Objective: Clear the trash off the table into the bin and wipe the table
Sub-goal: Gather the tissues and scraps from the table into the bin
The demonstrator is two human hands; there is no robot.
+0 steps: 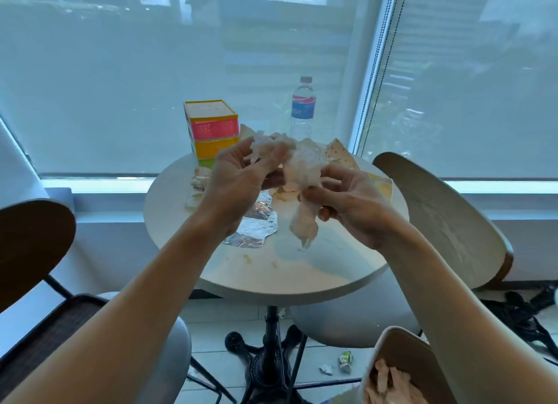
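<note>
Crumpled white tissue paper [302, 174] is bunched between both hands above the round worktop [302, 270]. The left hand [241, 177] pinches the upper wad and the right hand [344, 198] grips the lower part, with a loose tail of paper hanging down from it. Both are clamped on the same bundle, held clear of the surface.

On the worktop lie a sheet of foil [256, 228], small tissue scraps [199, 180] at the left, a dotted wrapper [338, 154] at the far side, a stacked colourful box [211, 128] and a water bottle [303, 107]. Greasy smears show near the front edge. The bin [401, 352] stands low at the right, beside the right forearm, already holding some paper.

The clearing step looks to be in hand, with wiping not yet begun. Next, the bundle likely needs compressing into one wad and carrying down to the bin, taking care that the hanging tail does not drop loose.
</note>
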